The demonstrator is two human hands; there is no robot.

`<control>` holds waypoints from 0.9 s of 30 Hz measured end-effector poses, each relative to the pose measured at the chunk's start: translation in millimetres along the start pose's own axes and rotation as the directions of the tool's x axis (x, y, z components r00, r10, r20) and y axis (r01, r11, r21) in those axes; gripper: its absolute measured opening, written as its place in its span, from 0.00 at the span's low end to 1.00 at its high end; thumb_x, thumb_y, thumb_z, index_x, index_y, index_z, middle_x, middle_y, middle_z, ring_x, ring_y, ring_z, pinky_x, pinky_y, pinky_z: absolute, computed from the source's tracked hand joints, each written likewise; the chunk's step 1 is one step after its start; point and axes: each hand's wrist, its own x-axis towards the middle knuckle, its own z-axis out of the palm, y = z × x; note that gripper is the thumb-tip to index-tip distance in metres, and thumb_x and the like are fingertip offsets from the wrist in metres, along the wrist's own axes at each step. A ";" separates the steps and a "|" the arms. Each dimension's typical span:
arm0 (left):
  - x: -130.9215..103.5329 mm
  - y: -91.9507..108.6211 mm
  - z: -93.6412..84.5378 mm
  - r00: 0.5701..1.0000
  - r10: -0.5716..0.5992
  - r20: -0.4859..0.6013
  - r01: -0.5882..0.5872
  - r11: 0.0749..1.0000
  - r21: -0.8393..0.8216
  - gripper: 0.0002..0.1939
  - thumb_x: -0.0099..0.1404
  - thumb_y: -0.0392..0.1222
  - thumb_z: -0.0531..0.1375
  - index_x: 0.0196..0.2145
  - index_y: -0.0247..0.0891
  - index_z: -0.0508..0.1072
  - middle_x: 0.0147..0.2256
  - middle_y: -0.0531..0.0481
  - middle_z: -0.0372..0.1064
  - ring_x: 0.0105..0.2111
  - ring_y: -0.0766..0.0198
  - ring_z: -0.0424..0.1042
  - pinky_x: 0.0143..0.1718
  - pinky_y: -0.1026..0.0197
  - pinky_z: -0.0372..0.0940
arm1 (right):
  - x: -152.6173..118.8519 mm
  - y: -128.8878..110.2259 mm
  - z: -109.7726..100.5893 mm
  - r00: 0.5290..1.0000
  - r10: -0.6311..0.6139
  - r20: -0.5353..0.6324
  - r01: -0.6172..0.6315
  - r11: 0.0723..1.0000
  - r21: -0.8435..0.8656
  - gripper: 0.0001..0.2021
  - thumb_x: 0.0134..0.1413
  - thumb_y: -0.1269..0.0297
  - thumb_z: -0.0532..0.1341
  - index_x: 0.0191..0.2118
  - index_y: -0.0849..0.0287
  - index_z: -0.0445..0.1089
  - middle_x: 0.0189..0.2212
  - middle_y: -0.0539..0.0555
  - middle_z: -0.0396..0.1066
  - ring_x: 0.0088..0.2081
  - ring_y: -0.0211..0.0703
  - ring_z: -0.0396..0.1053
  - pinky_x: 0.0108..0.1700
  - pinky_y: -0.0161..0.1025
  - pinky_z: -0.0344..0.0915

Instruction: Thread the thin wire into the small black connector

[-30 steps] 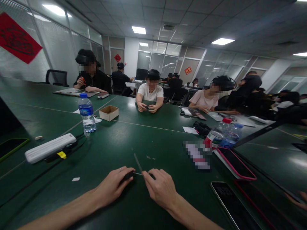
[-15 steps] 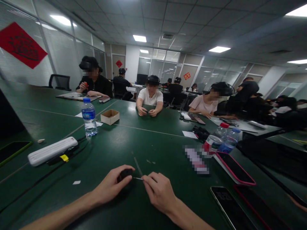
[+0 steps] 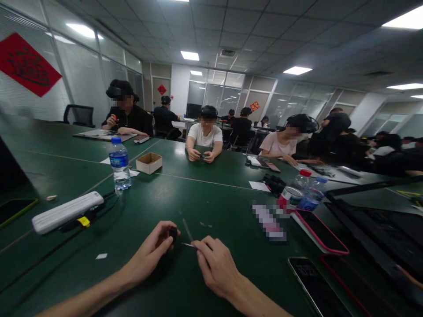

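Observation:
Above the green table (image 3: 148, 281), my left hand (image 3: 155, 251) pinches a small dark object (image 3: 173, 234) between thumb and fingers; its kind is not clear, and the fingers cover part of it. To its right, my right hand (image 3: 216, 264) is closed on a thin, pale metal tool (image 3: 188, 245) whose tip points left toward the dark object. A gap shows between the tip and the object. The tool's other end is hidden in my fingers. Just beyond the right fingertips lies a narrow translucent strip (image 3: 187, 229).
On the left are a water bottle (image 3: 119, 165), an open box (image 3: 149, 163), a white power strip (image 3: 68, 212) and its cable. Phones (image 3: 319, 286) and bottles (image 3: 291, 193) stand or lie on the right. Several people sit around the table.
My left hand has drawn left and turned, holding the dark object more upright. The tool tip is now apart from the object. My right hand has hardly moved.

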 end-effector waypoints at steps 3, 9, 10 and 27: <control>3.8 -3.6 0.6 0.999 0.017 -0.050 -0.019 0.999 -0.047 0.16 0.66 0.50 0.55 0.46 0.40 0.60 0.44 0.46 0.65 0.34 0.64 0.68 0.35 0.61 0.64 | 0.2 -0.1 0.1 1.000 0.020 0.022 -0.020 1.000 -0.001 0.15 0.62 0.69 0.49 0.51 0.60 0.65 0.37 0.55 0.67 0.33 0.37 0.63 0.34 0.35 0.59; 5.5 -10.4 -1.0 0.990 -0.029 -0.137 0.016 0.996 -0.089 0.20 0.60 0.49 0.61 0.45 0.42 0.59 0.41 0.50 0.66 0.32 0.64 0.73 0.34 0.61 0.67 | 0.7 2.7 4.5 0.999 0.042 -0.006 -0.042 0.997 -0.060 0.13 0.62 0.68 0.50 0.49 0.60 0.66 0.36 0.55 0.67 0.33 0.37 0.64 0.34 0.35 0.59; 5.2 -10.6 -1.5 0.990 -0.042 -0.135 0.030 0.996 -0.088 0.21 0.60 0.49 0.61 0.47 0.42 0.59 0.41 0.50 0.67 0.33 0.63 0.73 0.36 0.60 0.68 | 0.8 3.1 5.1 0.999 0.044 -0.011 -0.044 0.997 -0.069 0.13 0.62 0.69 0.50 0.49 0.60 0.66 0.36 0.55 0.67 0.34 0.38 0.64 0.34 0.35 0.59; 5.4 -9.8 -1.5 0.999 -0.053 -0.006 0.053 0.998 -0.046 0.12 0.58 0.43 0.64 0.35 0.37 0.65 0.48 0.44 0.68 0.44 0.57 0.71 0.47 0.52 0.66 | 0.6 5.1 9.2 0.999 0.024 -0.022 -0.026 0.994 -0.106 0.14 0.62 0.69 0.52 0.51 0.57 0.67 0.36 0.55 0.68 0.33 0.38 0.64 0.33 0.35 0.58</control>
